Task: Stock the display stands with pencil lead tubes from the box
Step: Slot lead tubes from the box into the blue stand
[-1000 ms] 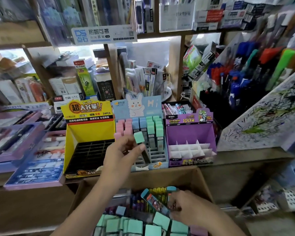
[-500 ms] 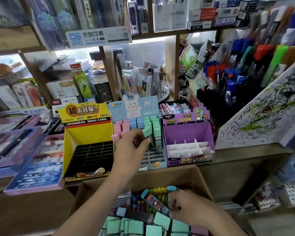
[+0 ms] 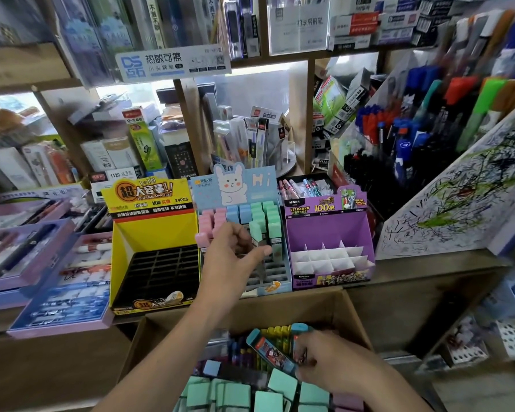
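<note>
My left hand reaches into the blue bunny display stand and pinches a green-capped lead tube, standing upright among the stand's green row. Pink, blue and green tubes fill the stand's back rows; its front slots are bare. My right hand is down in the cardboard box and grips a teal-capped printed tube. Several green-capped tubes lie in the box's near part. The yellow stand and the purple stand have bare slots.
Purple trays of pens sit left of the stands. A slanted scribbled test board with marker racks rises at the right. Shelves packed with stationery boxes stand behind and above.
My left hand has carried the green-capped tube forward from over the stand's front slots into its green row. My right hand has stayed in the box on the teal tube.
</note>
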`<act>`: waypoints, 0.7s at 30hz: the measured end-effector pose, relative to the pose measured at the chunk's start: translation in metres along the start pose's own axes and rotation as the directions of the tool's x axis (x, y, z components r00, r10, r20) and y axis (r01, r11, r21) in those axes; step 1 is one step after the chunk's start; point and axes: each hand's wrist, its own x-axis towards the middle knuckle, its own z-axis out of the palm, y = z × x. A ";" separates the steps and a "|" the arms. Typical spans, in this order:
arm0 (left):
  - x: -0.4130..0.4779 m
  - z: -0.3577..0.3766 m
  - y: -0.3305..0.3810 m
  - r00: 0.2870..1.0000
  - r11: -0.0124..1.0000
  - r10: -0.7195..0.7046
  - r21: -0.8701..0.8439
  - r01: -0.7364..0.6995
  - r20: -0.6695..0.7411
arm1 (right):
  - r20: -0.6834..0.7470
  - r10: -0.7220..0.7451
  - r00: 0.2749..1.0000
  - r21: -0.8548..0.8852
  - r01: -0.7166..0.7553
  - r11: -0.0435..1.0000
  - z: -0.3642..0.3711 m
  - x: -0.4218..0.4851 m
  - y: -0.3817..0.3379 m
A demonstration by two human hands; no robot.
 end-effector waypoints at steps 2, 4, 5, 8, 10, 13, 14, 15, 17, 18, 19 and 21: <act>0.001 0.000 0.002 1.000 0.999 0.018 0.042 -0.018 -0.004 | 0.004 0.005 1.000 0.000 -0.005 1.000 0.000 0.000 0.000; 0.002 0.001 0.004 0.999 0.996 0.054 0.072 -0.054 0.000 | 0.007 0.012 1.000 0.003 -0.012 1.000 0.001 0.001 0.000; 0.002 0.001 0.005 0.998 0.993 0.066 0.097 -0.065 -0.004 | 0.007 0.017 1.000 0.006 -0.017 1.000 0.001 0.001 0.000; 0.002 0.004 0.008 0.997 0.988 0.073 0.138 -0.070 -0.018 | 0.008 0.015 1.000 0.005 -0.015 1.000 0.000 0.001 0.000; 0.002 0.006 0.009 0.998 0.989 0.061 0.137 -0.057 -0.028 | 0.009 0.010 1.000 0.000 -0.010 1.000 0.000 0.001 0.001; 0.002 0.007 0.010 0.997 0.979 0.070 0.196 -0.061 -0.038 | 0.004 0.006 1.000 0.000 -0.006 1.000 0.000 0.000 0.001; 0.002 0.008 0.010 0.996 0.970 0.076 0.236 -0.064 -0.039 | 0.003 0.005 1.000 -0.001 -0.005 1.000 0.000 0.000 0.002; 0.002 0.008 0.010 0.996 0.961 0.082 0.269 -0.068 -0.042 | 0.003 0.004 1.000 0.000 -0.004 1.000 0.001 0.000 0.002; 0.003 0.008 0.011 0.995 0.946 0.089 0.316 -0.072 -0.042 | 0.000 0.001 1.000 0.000 -0.001 1.000 0.001 0.000 0.002; 0.004 0.009 0.010 0.995 0.940 0.088 0.332 -0.071 -0.037 | -0.002 0.003 1.000 -0.002 -0.003 1.000 0.001 0.000 0.002; 0.005 0.009 0.010 0.996 0.939 0.086 0.336 -0.070 -0.033 | -0.003 0.005 1.000 -0.002 -0.005 1.000 0.001 0.000 0.002; 0.005 0.010 0.009 0.997 0.940 0.078 0.334 -0.065 -0.025 | -0.004 0.001 1.000 -0.001 -0.001 1.000 0.000 -0.001 0.002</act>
